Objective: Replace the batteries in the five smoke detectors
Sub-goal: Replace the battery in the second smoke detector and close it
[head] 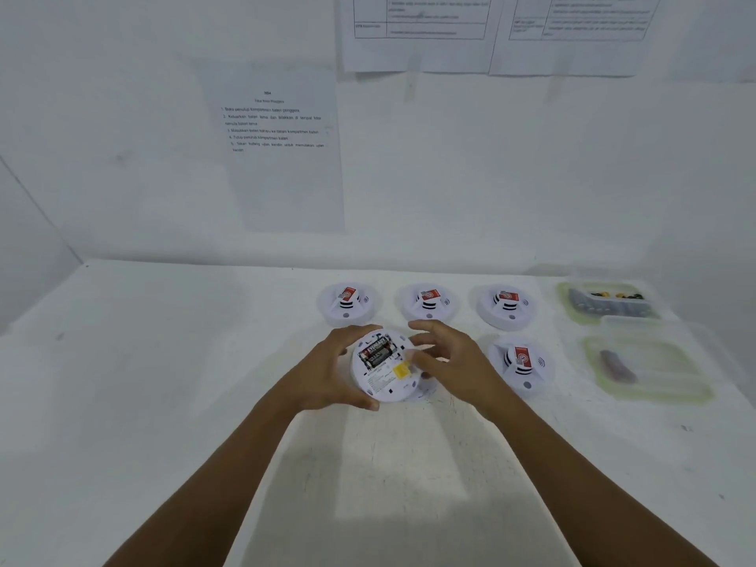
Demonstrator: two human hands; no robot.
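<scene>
Where detector lies open, batteries read EVEREADY.

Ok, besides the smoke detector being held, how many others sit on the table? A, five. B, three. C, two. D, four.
D: a back row of three detectors plus the front-right detector sit on the table, while the left hand grips the fifth detector.
</scene>
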